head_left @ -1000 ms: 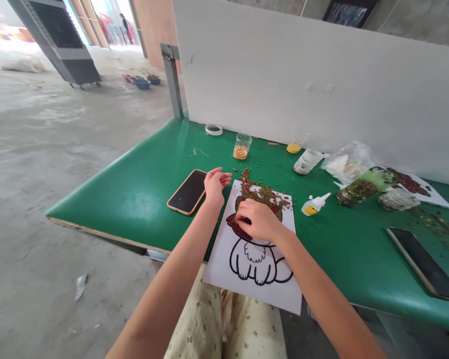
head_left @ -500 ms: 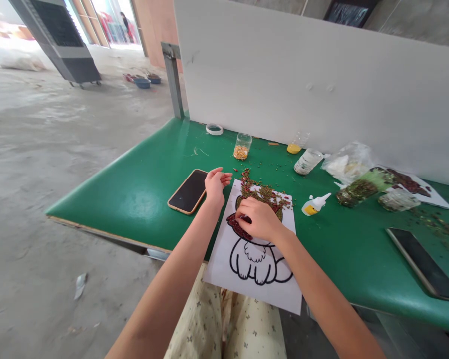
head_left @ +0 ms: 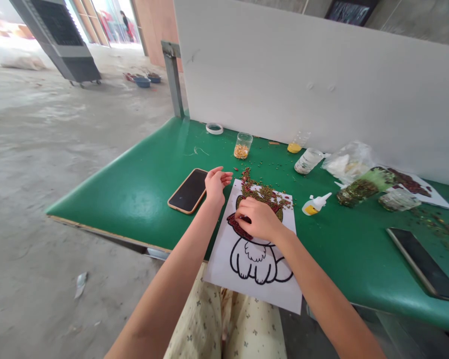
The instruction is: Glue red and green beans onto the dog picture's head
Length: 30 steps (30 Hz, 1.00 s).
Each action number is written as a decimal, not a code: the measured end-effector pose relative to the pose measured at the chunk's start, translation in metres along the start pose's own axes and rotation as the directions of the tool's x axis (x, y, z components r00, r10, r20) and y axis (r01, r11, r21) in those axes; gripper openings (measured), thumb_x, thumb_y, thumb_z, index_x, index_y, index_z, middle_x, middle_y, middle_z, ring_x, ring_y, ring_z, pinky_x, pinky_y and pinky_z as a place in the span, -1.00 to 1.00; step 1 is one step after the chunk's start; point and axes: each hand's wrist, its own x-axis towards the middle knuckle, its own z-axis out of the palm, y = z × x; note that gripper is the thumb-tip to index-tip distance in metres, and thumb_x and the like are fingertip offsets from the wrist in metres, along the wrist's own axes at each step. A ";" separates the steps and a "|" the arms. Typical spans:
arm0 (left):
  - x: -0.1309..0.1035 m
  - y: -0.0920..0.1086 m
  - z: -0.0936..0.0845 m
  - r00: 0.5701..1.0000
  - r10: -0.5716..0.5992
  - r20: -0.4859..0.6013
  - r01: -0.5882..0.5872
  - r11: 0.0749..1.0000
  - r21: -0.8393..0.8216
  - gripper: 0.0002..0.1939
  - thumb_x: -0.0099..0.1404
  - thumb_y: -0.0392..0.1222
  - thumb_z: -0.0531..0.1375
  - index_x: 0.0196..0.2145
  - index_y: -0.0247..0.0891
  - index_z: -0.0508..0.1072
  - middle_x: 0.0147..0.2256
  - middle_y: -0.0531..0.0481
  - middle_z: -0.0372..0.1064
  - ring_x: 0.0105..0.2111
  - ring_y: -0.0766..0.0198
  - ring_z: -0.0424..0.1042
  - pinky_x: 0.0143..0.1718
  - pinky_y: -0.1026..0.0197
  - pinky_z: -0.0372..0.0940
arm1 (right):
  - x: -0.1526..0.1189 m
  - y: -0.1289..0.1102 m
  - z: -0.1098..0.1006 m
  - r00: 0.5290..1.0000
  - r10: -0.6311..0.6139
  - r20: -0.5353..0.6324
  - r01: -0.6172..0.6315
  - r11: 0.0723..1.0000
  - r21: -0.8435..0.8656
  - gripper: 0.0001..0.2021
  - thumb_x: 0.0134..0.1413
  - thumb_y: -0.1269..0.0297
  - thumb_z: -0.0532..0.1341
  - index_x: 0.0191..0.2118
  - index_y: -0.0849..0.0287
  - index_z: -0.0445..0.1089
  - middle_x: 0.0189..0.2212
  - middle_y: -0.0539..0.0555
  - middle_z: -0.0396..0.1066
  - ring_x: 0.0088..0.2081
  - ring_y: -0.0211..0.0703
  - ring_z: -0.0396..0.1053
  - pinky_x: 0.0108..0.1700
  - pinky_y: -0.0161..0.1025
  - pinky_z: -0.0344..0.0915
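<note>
The paper sheet with its cat-like drawing sits at lower center of the frame, its bottom overhanging the table edge; a knock there could tilt it and spill the loose beans heaped along its top. The right hand bends over the drawing, fingertips drawn in; I can't tell whether they pinch a bean. The left hand, half-curled and seemingly empty, lies beside a smartphone, where a careless sweep might scatter beans. The green tabletop backs onto a white panel; an air cooler stands upper left on concrete.
</note>
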 end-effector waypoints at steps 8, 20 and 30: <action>0.000 0.000 0.000 1.000 0.002 0.002 -0.002 1.000 0.006 -0.75 0.01 -0.43 0.04 -0.28 -0.34 0.29 -0.56 -0.04 0.42 -0.58 0.37 0.36 -0.47 0.31 0.20 | 0.000 0.001 0.001 1.000 -0.017 -0.002 0.017 1.000 0.021 -0.89 0.07 0.46 0.15 -0.42 0.18 0.39 -0.41 0.06 0.35 -0.26 -0.16 0.24 -0.22 -0.23 0.21; -0.001 0.000 0.000 1.000 0.001 0.001 -0.001 1.000 0.008 -0.76 0.01 -0.43 0.04 -0.30 -0.33 0.29 -0.56 -0.03 0.42 -0.59 0.39 0.35 -0.50 0.33 0.19 | -0.001 0.000 -0.002 0.998 0.029 -0.050 -0.026 0.997 0.075 -0.91 0.07 0.46 0.18 -0.43 0.17 0.35 -0.40 0.03 0.34 -0.26 -0.18 0.23 -0.24 -0.25 0.19; 0.000 0.000 0.001 1.000 -0.014 -0.004 0.014 1.000 -0.006 -0.77 0.01 -0.41 0.06 -0.31 -0.32 0.30 -0.56 -0.02 0.41 -0.58 0.39 0.35 -0.48 0.34 0.20 | 0.000 -0.001 0.003 0.999 0.031 -0.012 -0.029 0.985 0.171 -0.92 0.08 0.38 0.21 -0.39 0.16 0.29 -0.38 0.02 0.31 -0.25 -0.18 0.21 -0.20 -0.24 0.18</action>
